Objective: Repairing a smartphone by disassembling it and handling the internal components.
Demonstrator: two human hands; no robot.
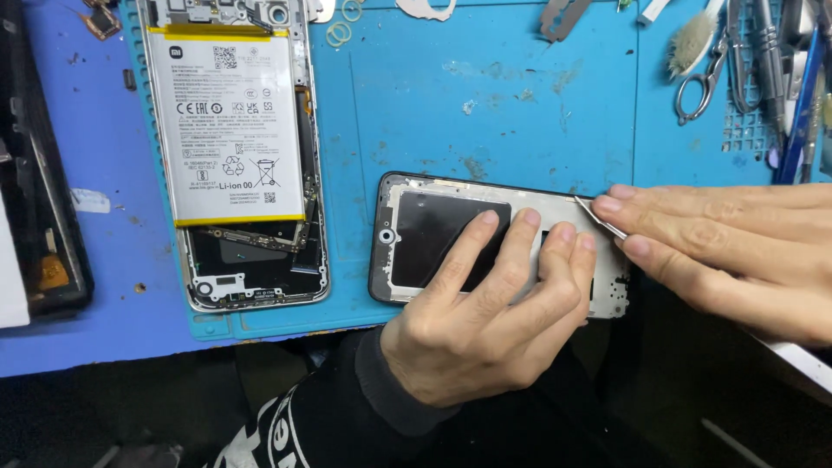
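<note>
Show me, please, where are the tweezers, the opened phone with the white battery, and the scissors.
tweezers (598,217): head view, on the thin metal tip by the right hand's fingers.
opened phone (227,130): head view, on the middle of its white battery.
scissors (698,91): head view, on the finger loops.

The phone frame (498,247) lies at the near edge of the work mat (485,113), which rests on the desk (78,165). Left of the frame, also on the mat, lies the opened phone (234,147) with its battery (227,126) in it. Behind and to the right of the frame lie the scissors (706,78) and a brush (693,39).
</note>
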